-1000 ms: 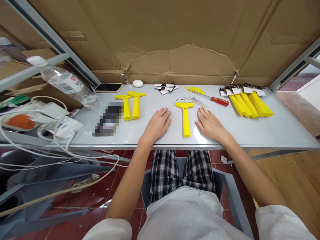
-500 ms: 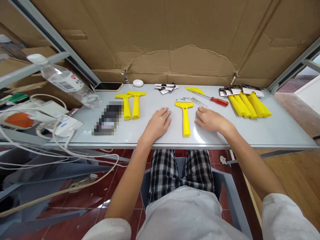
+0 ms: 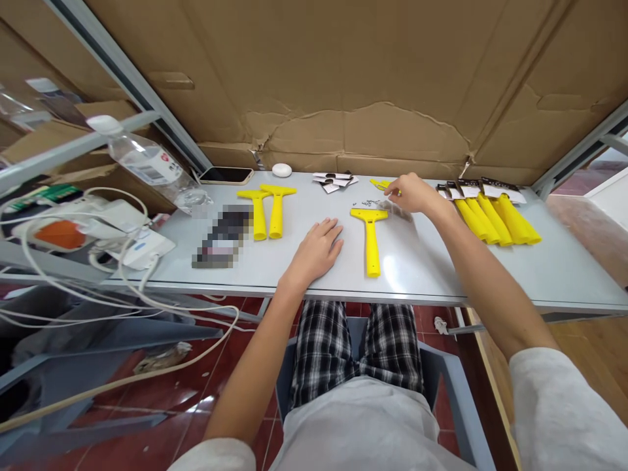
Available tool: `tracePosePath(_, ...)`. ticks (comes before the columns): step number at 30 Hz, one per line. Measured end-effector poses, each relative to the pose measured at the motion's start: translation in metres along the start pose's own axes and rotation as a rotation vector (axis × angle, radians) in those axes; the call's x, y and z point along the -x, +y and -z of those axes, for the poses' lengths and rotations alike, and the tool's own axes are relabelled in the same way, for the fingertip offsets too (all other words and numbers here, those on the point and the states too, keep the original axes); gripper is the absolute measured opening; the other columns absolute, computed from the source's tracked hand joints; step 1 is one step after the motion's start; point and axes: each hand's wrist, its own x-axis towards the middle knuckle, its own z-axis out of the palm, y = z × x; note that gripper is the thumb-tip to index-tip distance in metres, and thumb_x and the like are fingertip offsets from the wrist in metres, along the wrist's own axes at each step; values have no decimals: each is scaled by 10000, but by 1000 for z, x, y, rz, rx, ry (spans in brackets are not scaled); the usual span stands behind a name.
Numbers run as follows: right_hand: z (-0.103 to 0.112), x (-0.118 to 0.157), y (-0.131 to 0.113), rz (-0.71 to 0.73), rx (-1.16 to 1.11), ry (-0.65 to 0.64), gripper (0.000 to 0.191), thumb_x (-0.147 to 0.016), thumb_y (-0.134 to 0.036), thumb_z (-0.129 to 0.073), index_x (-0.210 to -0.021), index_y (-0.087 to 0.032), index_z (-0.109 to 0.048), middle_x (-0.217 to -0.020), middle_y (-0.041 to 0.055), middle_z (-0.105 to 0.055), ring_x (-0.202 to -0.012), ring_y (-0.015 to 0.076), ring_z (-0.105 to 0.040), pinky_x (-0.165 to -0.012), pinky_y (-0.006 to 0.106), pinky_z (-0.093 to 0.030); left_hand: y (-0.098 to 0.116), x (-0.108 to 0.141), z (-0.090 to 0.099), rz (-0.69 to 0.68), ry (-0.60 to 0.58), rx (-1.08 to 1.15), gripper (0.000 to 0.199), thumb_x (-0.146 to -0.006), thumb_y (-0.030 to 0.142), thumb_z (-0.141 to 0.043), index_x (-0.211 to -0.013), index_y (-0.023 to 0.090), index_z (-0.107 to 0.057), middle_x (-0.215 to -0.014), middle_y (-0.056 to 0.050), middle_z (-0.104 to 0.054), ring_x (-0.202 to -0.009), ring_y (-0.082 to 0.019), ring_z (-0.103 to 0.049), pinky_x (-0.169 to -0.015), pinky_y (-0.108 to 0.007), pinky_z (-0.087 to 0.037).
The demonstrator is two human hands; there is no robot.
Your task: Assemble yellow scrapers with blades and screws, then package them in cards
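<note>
My left hand (image 3: 320, 252) lies flat on the grey tabletop, fingers stretched out, holding nothing. To its right is a yellow T-shaped scraper handle (image 3: 373, 252), its wide head facing away from me. My right hand (image 3: 413, 193) reaches past that head, fingers curled down at the flat yellow plastic pieces (image 3: 379, 184). A bit of yellow shows between its fingers; what they grip is hidden. Small screws (image 3: 373, 203) are scattered just left of this hand. A clear plastic bag (image 3: 403, 214) lies partly beneath it. The red-handled screwdriver is covered by the hand and wrist.
Two more yellow handles (image 3: 275, 216) lie left of my left hand. Black-and-white packets (image 3: 335, 181) sit at the back. Several yellow handles with carded tops (image 3: 515, 219) lie right. A phone (image 3: 226, 175), a white oval object (image 3: 281, 170), a bottle (image 3: 147, 163) and cables (image 3: 137, 294) are left.
My right hand has lifted from beside the central handle and moved forward over the yellow pieces and screwdriver. My left hand stays flat. The whole view has shifted slightly.
</note>
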Motion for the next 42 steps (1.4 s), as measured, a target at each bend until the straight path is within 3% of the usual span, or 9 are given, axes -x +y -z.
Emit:
tracePosePath(5,-18,-22,-4,-39,17,-27,379,-1016,-158,-662,-1319,-218,-883,-1233,124,-853,-1126,293,-757,-1009,395,-575,0,1,-1,-10,12,10,528,-1151,341,-434,-1580,135,-663,-1772,-174,-549,-1700,-336,-462,-1432,-580,-331)
tracePosePath(11,-29,-26,2,-42,-29,-13,383,-1021,-155,-622,-1253,-253,-911,-1225,98,-865,-1105,277,-765,-1006,384,-576,-2,1,-2,-16,22,20,519,-1150,353,-441,-1576,158,-665,-1770,-164,-554,-1700,-333,-461,-1430,-588,-336)
tracePosePath(23,-34,-26,0,-22,-46,-16,318,-1036,-190,-653,-1239,-201,-897,-1266,133,-848,-1168,298,-742,-1073,429,-576,1,1,2,-11,9,12,531,-1160,327,-402,-1580,127,-659,-1771,-169,-551,-1696,-334,-465,-1439,-568,-327)
tracePosePath(26,-33,-24,0,-32,-65,-10,275,-1027,-191,-672,-1194,-181,-890,-1259,149,-841,-1116,286,-744,-1023,410,-580,0,1,2,-10,14,7,515,-1162,323,-412,-1578,152,-663,-1768,-151,-559,-1693,-325,-470,-1437,-565,-331)
tracePosePath(32,-30,-19,-3,-67,-62,3,226,-1000,-151,-653,-1082,-199,-858,-1193,131,-827,-1035,279,-718,-924,396,-556,6,-3,7,-17,18,-73,490,-1134,290,-486,-1523,89,-707,-1696,-200,-621,-1618,-358,-549,-1389,-531,-416)
tracePosePath(37,-25,-16,-4,-57,-79,45,179,-965,-136,-685,-1022,-204,-840,-1082,134,-805,-1002,296,-705,-910,411,-537,14,-25,22,1,9,-143,432,-1133,241,-454,-1383,184,-801,-1528,-150,-746,-1409,-366,-700,-1215,-564,-567)
tracePosePath(42,-18,-8,-7,71,-164,91,208,-956,-148,-662,-1040,-174,-851,-1030,132,-809,-959,283,-687,-913,406,-521,4,-79,32,-122,74,-72,481,-1078,147,-443,-1409,147,-793,-1471,-167,-752,-1379,-340,-708,-1226,-509,-555)
